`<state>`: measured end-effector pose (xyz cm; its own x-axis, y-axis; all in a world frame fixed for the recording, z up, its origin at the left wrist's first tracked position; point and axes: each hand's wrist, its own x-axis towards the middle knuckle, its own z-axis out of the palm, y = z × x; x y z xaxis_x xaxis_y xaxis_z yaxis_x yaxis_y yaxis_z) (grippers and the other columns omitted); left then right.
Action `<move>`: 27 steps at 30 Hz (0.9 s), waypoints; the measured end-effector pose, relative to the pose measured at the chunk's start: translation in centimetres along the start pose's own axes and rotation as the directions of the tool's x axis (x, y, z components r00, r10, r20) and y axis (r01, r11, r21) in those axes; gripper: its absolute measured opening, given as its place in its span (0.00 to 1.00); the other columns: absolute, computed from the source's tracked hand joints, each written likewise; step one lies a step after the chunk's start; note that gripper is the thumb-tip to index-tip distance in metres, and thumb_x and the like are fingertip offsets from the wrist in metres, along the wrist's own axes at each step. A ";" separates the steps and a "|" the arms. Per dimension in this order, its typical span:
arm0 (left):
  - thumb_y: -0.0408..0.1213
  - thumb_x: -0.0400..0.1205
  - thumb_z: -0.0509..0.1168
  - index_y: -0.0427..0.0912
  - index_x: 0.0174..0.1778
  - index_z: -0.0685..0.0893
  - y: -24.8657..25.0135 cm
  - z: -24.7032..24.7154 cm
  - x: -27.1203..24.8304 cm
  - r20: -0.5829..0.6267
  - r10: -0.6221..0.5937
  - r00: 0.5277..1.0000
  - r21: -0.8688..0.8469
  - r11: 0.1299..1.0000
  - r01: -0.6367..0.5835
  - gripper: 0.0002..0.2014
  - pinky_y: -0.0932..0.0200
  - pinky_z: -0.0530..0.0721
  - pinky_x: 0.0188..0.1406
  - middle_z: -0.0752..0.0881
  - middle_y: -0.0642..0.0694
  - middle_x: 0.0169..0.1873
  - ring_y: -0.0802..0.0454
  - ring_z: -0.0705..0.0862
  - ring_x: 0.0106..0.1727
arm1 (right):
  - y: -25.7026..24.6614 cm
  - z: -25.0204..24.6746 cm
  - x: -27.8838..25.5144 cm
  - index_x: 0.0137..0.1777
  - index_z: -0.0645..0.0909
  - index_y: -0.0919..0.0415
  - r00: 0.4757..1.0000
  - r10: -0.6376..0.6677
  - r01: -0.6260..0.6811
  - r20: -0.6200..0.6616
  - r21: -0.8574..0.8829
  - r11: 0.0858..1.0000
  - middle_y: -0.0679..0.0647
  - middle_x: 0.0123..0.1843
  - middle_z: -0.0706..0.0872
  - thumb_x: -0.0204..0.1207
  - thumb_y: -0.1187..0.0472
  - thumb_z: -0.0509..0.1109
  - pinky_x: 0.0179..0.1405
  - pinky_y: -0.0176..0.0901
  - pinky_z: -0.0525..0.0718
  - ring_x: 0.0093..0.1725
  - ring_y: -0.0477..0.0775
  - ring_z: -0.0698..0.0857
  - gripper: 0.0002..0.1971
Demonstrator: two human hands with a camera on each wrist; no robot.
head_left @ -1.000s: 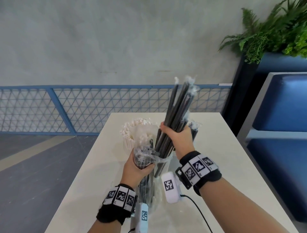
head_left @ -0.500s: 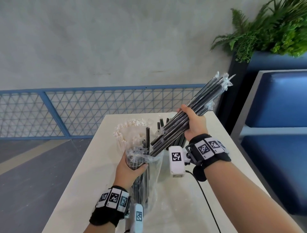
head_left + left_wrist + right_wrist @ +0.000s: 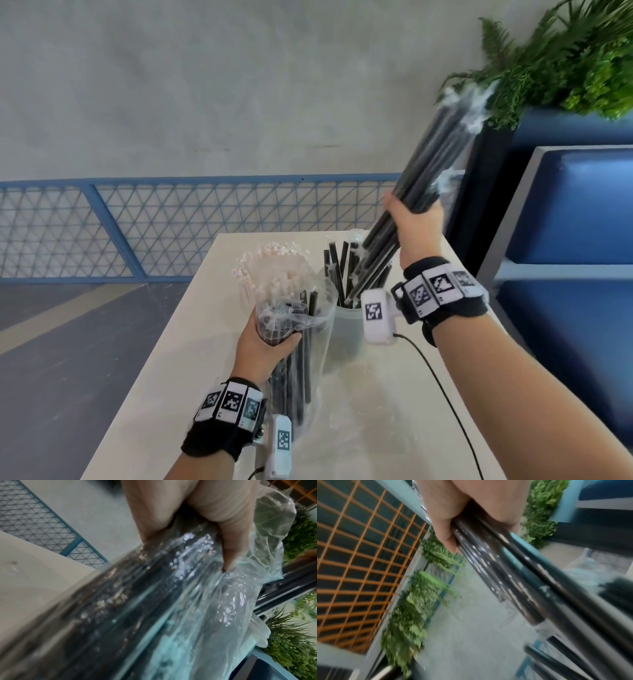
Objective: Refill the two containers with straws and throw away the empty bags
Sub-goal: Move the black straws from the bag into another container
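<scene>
My right hand (image 3: 412, 219) grips a bundle of black wrapped straws (image 3: 433, 161), tilted up to the right, with its lower ends over the right container (image 3: 346, 329), which holds several black straws. In the right wrist view the straw bundle (image 3: 513, 581) runs under my fingers (image 3: 445, 534). My left hand (image 3: 270, 339) grips the clear plastic bag (image 3: 308, 342) near its top, with several black straws left inside. The bag (image 3: 171, 601) fills the left wrist view under my thumb (image 3: 228, 550). Behind the bag stands the left container of white straws (image 3: 274, 260).
The white table (image 3: 394, 411) is narrow, with floor dropping off on its left. A blue mesh railing (image 3: 171, 226) runs behind it. A blue bench (image 3: 575, 274) and a dark planter with green plants (image 3: 565, 58) stand close on the right.
My right hand has pulled the straw bundle out of the bag, up and to the right, and tilted it over the right container. My left hand still holds the bag.
</scene>
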<state>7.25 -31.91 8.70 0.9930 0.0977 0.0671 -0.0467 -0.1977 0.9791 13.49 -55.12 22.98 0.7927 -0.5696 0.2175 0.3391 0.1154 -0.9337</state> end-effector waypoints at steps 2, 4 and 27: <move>0.29 0.66 0.78 0.44 0.65 0.76 0.0 -0.1 0.0 0.001 0.003 1.000 0.009 1.000 -0.003 0.31 0.52 0.80 0.63 0.86 0.49 0.53 0.50 0.84 0.58 | 1.8 0.3 -1.5 0.55 0.79 0.63 0.997 0.008 0.002 0.079 -0.121 0.993 0.54 0.48 0.87 0.67 0.63 0.77 0.52 0.46 0.87 0.47 0.52 0.86 0.18; 0.29 0.67 0.78 0.45 0.64 0.76 0.0 -0.1 0.0 0.007 0.006 1.000 -0.005 1.000 -0.006 0.31 0.55 0.80 0.61 0.86 0.50 0.53 0.51 0.84 0.58 | 3.3 0.3 -2.6 0.55 0.78 0.61 0.992 0.018 0.007 0.122 -0.199 0.980 0.54 0.50 0.87 0.66 0.61 0.79 0.54 0.46 0.85 0.49 0.52 0.86 0.19; 0.29 0.67 0.78 0.46 0.65 0.77 -0.4 -0.3 -0.1 0.022 -0.017 1.000 -0.085 0.996 0.018 0.31 0.52 0.82 0.63 0.87 0.50 0.56 0.53 0.85 0.59 | 7.6 -1.2 -4.3 0.59 0.80 0.55 0.784 -0.277 0.620 0.555 -0.697 0.359 0.53 0.64 0.80 0.76 0.54 0.64 0.68 0.52 0.68 0.65 0.54 0.75 0.14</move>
<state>7.16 -31.52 8.38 0.9957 0.0797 0.0467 -0.0376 -0.1121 0.9930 12.03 -52.78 14.55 0.8090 -0.0269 0.5872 0.2603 -0.8793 -0.3989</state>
